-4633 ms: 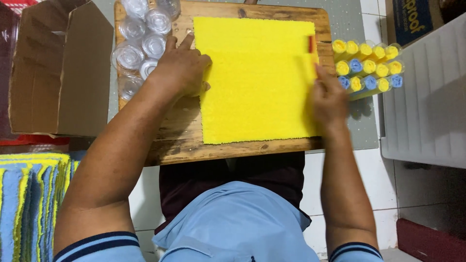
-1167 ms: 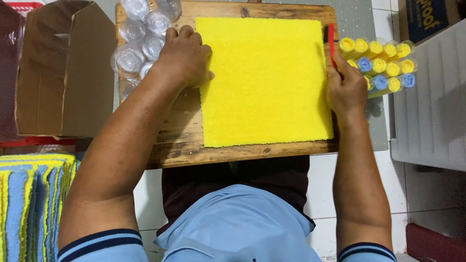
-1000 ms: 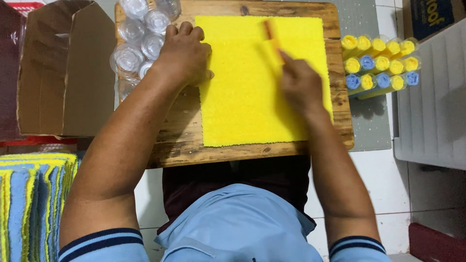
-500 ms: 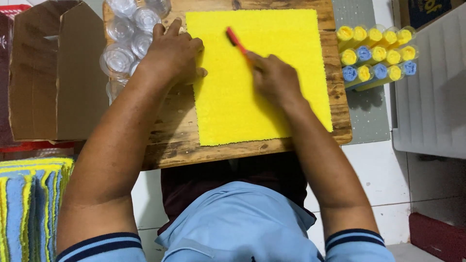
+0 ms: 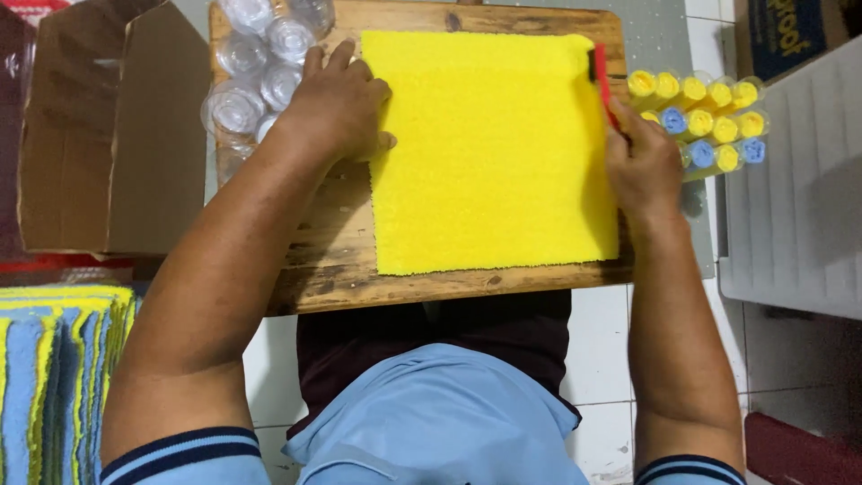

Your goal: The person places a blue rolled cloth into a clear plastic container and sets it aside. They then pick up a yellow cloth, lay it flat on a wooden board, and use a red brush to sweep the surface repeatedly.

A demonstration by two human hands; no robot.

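— Nearest? Stack of blue and yellow cloths [image 5: 54, 377] at near left, well apart from both hands.

— On the wooden board [image 5: 332, 260]? Yellow cloth [image 5: 489, 153] spread flat and square, unfolded, nothing rolled yet; looked brushed smooth, with any folding or rolling left to do.

— Left hand [image 5: 337, 103]? Pressed palm-down on the cloth's left edge, fingers spread loosely, gripping nothing, beside the clear plastic cups [image 5: 256, 72].

— Right hand [image 5: 639, 162]? Fingers curled tight around a small red-handled brush [image 5: 600, 76], pointed far along the cloth's right edge.

— Versus half a second before? Brush gone from the cloth's far middle out to the right edge; left hand unmoved.

— Farther right? Tubes with rolled yellow and blue cloths [image 5: 700, 117] just beside the right hand; cardboard box [image 5: 108, 135] at far left.
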